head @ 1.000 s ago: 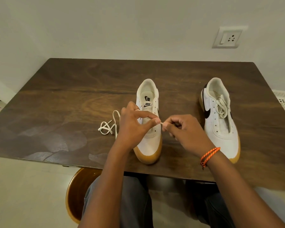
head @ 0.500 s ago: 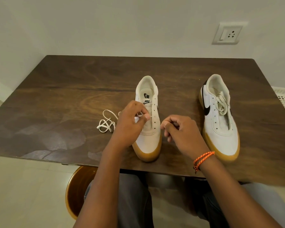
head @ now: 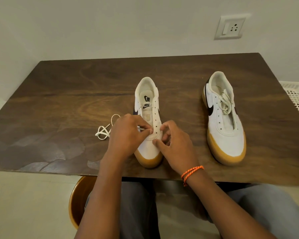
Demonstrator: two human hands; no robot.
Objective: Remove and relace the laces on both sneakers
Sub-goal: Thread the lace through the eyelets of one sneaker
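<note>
Two white sneakers with gum soles stand on the dark wooden table point(head: 59, 104), toes toward me. The left sneaker point(head: 149, 109) has bare eyelets. My left hand point(head: 126, 137) pinches the end of a white lace point(head: 104, 130) at the lowest eyelets on its left side; the rest of the lace lies coiled on the table to the left. My right hand point(head: 174, 145) rests on the sneaker's toe area, fingers curled against its right side. The right sneaker point(head: 223, 118) stands apart with its lace bundled loosely inside the opening.
A white perforated basket point(head: 298, 102) sits past the table's right edge. A wall socket point(head: 230, 28) is on the wall behind. A round wooden stool point(head: 78, 200) shows under my arms, below the table's near edge.
My hands came apart from holding the lace tip between them. The left hand carried the tip down to the lower eyelets and the right hand moved onto the sneaker's toe side.
</note>
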